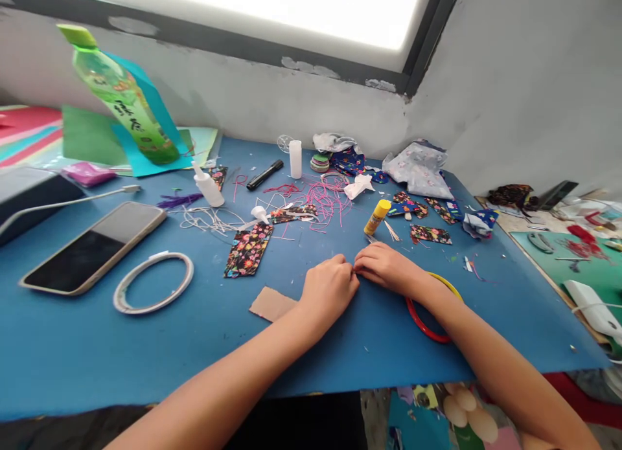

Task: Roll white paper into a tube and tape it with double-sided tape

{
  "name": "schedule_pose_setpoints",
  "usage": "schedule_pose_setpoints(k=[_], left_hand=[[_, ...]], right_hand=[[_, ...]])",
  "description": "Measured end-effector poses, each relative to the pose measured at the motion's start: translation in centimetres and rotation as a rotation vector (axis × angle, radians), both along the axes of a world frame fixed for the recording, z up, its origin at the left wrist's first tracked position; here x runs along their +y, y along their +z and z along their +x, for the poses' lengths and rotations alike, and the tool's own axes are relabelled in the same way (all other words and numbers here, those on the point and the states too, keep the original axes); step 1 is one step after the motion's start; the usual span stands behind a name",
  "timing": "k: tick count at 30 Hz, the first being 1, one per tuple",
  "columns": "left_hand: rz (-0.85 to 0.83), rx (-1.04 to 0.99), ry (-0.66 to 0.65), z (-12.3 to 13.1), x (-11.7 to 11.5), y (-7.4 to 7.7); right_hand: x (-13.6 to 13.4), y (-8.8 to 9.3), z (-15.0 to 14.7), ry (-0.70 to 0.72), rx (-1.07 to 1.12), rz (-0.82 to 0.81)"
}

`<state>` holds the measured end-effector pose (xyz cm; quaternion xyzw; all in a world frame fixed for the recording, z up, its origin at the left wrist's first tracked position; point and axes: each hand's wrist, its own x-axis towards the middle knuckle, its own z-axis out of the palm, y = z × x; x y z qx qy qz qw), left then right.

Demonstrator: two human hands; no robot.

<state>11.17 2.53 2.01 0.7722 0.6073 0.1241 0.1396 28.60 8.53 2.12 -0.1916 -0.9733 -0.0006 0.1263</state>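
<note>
My left hand (329, 287) and my right hand (389, 267) meet over the front middle of the table. Both have their fingers curled together in a pinch, and whatever lies between the fingertips is hidden. A brown cardboard piece (270, 303) sticks out from beneath my left wrist. Under my right forearm lies a red and yellow ring (424, 323), partly covered. Just beyond my right hand a yellow glue stick (378, 217) stands upright. Dark floral fabric (249, 249) lies to the left, past my left hand.
A phone (94, 246) and a white ring (154, 309) lie on the blue table (204, 359) at left. Further back are a white squeeze bottle (208, 188), a black marker (265, 175), tangled pink string (330, 201) and crumpled fabric (418, 170). A green bottle (129, 107) leans at back left.
</note>
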Motion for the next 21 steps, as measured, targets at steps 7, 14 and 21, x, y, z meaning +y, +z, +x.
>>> schedule_pose_setpoints(k=[7,14,21], left_hand=[[0.016,-0.010,0.071,0.34,0.31,-0.41],[-0.013,-0.022,0.098,0.33,0.31,-0.04],[-0.016,-0.034,0.045,-0.06,0.12,0.26]], right_hand=[[0.00,0.16,0.55,0.024,-0.022,0.123],[0.13,-0.18,0.45,-0.062,0.045,-0.025],[0.22,-0.51,0.50,-0.097,0.073,-0.095]])
